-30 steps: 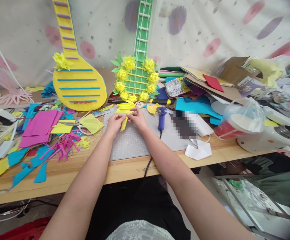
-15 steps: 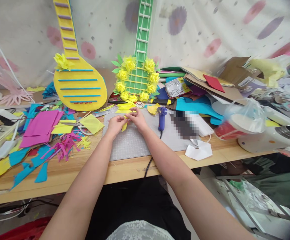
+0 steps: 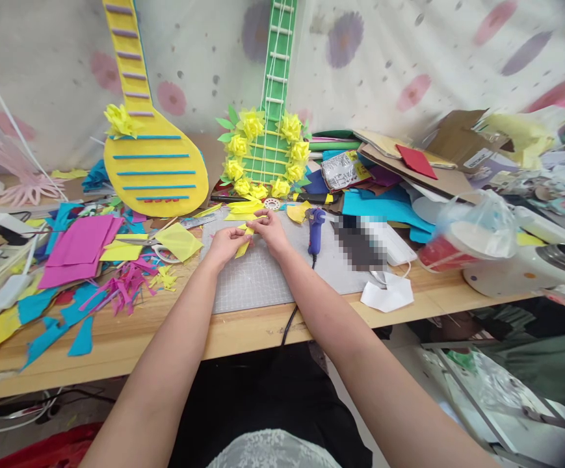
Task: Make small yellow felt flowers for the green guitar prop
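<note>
A small piece of yellow paper (image 3: 243,248) is pinched between my two hands above the grey cutting mat (image 3: 248,286). My left hand (image 3: 226,246) grips it from the left, fingertips closed. From the right, my right hand (image 3: 270,233) pinches its upper part. More yellow strips (image 3: 243,209) lie just beyond my fingers. Behind them leans a green paper guitar (image 3: 275,140) ringed with yellow paper flowers. On the mat, right of my hands, stands a blue glue gun (image 3: 315,232) with a black cord.
A yellow paper guitar (image 3: 155,166) leans at the back left. Scissors (image 3: 153,242), magenta sheets (image 3: 80,250) and paper scraps cover the left side. A white mask (image 3: 387,292), a bagged cup (image 3: 467,240) and a white flask (image 3: 530,270) stand or lie to the right.
The yellow paper has turned slightly between my fingers, and more of it shows. My hands have shifted only a little; everything else stays in place.
</note>
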